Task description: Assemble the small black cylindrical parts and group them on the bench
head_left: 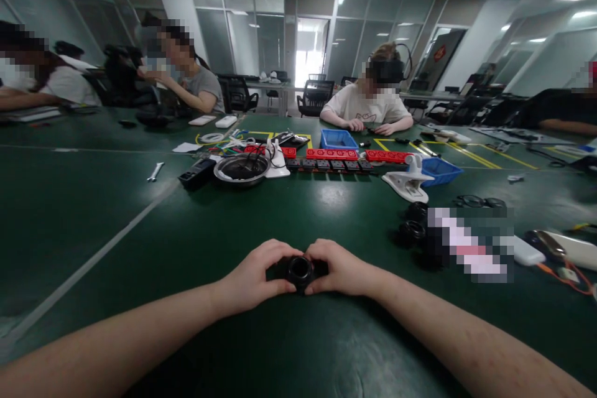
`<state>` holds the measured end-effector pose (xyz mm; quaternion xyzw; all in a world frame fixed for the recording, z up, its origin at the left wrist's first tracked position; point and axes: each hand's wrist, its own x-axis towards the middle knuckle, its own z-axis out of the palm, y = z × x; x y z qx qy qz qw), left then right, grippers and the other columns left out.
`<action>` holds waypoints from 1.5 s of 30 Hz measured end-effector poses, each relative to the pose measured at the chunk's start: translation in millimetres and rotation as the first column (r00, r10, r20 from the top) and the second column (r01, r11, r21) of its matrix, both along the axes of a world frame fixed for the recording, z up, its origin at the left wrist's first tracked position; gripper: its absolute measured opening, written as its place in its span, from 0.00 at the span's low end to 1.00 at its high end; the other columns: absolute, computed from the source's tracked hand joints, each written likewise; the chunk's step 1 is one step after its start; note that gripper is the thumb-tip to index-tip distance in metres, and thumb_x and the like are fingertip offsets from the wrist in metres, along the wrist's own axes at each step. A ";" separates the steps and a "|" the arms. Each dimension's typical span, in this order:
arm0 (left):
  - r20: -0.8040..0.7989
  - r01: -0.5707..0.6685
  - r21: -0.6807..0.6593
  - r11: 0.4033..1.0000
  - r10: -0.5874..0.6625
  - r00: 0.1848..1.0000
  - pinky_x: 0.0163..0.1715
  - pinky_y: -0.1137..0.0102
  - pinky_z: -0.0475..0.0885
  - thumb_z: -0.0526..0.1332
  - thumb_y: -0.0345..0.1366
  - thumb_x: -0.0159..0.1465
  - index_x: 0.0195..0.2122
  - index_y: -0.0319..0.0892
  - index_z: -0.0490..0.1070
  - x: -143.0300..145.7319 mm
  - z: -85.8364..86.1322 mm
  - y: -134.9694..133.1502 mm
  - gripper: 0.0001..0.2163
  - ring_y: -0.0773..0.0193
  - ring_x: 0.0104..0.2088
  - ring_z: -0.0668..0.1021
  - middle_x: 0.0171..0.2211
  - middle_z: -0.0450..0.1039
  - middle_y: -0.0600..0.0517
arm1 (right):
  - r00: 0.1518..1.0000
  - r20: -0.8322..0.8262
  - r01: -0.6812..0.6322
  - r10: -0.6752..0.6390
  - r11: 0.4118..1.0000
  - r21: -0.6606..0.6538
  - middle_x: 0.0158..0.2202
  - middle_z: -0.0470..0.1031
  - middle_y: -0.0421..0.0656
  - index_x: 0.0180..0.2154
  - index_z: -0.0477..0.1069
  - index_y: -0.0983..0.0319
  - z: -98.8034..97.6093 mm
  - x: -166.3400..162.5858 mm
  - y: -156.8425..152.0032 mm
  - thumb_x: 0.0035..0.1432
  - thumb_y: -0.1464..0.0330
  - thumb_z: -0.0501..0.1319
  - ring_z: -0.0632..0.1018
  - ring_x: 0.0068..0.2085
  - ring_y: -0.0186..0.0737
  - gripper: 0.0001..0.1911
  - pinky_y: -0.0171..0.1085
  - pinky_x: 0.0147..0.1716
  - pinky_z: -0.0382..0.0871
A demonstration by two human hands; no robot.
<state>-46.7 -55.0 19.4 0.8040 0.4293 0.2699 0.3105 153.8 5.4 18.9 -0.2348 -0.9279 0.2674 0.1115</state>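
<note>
A small black round part (300,270) with a hollow middle, like a short ring or tube, is at the table's near middle. From its left side my left hand (261,270) pinches it between thumb and fingers. My right hand (336,266) grips the same part from the right, its thumb low and its fingertips at the top. Both hands are closed round its edges. Whether it touches the table is hard to see. Similar-looking black round pieces (412,230) lie farther right.
Ahead lie a round metal-rimmed dish (241,170), red socket strips (331,154), a blue tray (339,138) and a white clamp-like stand (407,181). A wrench (156,171) rests at left. Glasses (479,201) and a white device (525,250) are at right. Other people sit around the table.
</note>
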 end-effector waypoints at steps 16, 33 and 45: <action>-0.039 -0.152 0.249 0.956 0.167 0.985 0.52 0.57 0.57 0.62 0.47 0.52 0.55 0.45 0.54 -2.7 -0.1 -8.3 0.31 0.52 0.52 0.61 0.52 0.60 0.45 | 1.000 0.002 0.014 -0.014 0.992 -0.122 0.40 0.68 0.43 0.45 0.65 0.62 8.6 3.4 4.3 0.40 0.57 0.66 0.68 0.40 0.42 0.29 0.39 0.40 0.60; 0.011 -0.263 0.013 0.965 0.263 0.965 0.38 0.66 0.65 0.67 0.35 0.48 0.38 0.42 0.66 10.4 1.9 -7.7 0.17 0.59 0.37 0.68 0.35 0.65 0.52 | 0.927 0.067 0.364 -0.368 0.929 0.066 0.28 0.66 0.39 0.28 0.64 0.63 -10.5 -19.3 -14.6 0.28 0.53 0.69 0.66 0.30 0.38 0.27 0.35 0.28 0.56; 0.038 -0.088 0.057 0.994 0.086 0.996 0.36 0.66 0.64 0.62 0.44 0.54 0.49 0.49 0.62 2.8 -9.1 0.3 0.22 0.59 0.36 0.67 0.36 0.64 0.51 | 0.999 0.008 0.052 -0.051 0.984 -0.171 0.42 0.66 0.43 0.44 0.66 0.59 3.4 -11.4 -1.1 0.38 0.65 0.68 0.66 0.42 0.43 0.28 0.40 0.42 0.57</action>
